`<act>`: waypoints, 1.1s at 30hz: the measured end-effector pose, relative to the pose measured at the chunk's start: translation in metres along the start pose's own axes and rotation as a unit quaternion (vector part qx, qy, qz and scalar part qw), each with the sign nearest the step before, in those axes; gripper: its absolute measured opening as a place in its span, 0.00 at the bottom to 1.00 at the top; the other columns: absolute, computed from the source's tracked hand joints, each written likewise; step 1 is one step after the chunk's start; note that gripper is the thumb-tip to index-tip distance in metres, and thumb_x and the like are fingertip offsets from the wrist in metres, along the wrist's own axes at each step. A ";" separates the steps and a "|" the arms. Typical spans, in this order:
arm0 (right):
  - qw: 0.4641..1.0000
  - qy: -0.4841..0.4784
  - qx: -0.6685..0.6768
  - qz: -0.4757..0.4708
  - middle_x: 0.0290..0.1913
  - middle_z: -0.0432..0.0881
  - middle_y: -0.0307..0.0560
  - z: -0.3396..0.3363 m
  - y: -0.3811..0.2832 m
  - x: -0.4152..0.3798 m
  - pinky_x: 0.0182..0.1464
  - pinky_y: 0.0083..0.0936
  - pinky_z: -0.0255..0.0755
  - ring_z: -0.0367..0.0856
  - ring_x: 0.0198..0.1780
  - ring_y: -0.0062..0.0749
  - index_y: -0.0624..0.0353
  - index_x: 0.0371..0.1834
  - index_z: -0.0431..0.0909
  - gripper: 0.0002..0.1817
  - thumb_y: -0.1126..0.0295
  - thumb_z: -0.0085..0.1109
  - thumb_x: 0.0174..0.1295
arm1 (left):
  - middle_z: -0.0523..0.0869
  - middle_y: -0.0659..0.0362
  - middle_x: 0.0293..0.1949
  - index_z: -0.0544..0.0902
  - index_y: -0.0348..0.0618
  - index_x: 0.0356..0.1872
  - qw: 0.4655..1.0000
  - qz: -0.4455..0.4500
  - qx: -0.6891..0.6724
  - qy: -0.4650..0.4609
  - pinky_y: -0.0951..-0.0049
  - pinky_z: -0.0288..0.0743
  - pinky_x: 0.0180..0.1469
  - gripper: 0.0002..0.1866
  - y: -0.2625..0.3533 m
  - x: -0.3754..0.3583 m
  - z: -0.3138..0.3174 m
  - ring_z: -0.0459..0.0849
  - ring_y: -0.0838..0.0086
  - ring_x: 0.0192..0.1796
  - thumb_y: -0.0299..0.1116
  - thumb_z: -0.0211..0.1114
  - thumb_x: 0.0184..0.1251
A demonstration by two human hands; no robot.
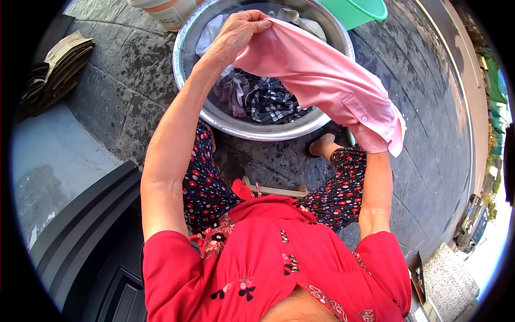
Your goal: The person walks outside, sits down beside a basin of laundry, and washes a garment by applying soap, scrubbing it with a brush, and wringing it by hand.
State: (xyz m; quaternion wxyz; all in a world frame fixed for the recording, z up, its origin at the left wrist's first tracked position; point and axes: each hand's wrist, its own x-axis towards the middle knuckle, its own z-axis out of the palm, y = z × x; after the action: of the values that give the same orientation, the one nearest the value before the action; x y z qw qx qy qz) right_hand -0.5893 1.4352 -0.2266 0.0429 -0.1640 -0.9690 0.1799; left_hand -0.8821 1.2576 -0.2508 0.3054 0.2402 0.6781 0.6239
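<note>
My left hand (242, 33) pinches the edge of a pink shirt sleeve (316, 64) above a large metal basin (185, 59). The pink cloth stretches to the right, and its buttoned cuff (370, 121) surrounds my right forearm. My right hand is hidden inside the sleeve, so its fingers do not show. Within the basin lie a dark plaid garment (273, 102), a greyish-purple cloth (234, 95) and some white and pale cloths (303, 22).
Behind the basin stand a white-and-orange bucket (169, 13) and a green tub (357, 12). Flattened cardboard (61, 67) is stacked at far left. A wooden stool edge (276, 189) shows between my legs, on wet dark paving (115, 70).
</note>
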 end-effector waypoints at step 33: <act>0.984 0.144 -0.103 0.012 0.47 0.78 0.50 -0.008 0.007 0.040 0.50 0.35 0.71 0.76 0.48 0.43 0.55 0.48 0.77 0.20 0.59 0.61 0.53 | 0.79 0.65 0.26 0.82 0.36 0.37 0.959 -0.022 0.076 0.271 0.82 0.67 0.30 0.07 -0.042 0.042 -0.038 0.71 0.85 0.26 0.27 0.59 0.63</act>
State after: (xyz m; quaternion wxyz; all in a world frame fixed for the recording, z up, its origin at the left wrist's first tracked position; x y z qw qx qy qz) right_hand -0.6235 1.4569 -0.2205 0.1625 -0.2033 -0.9640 0.0543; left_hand -0.9362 1.2557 -0.2956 0.1044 0.0695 0.7859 0.6055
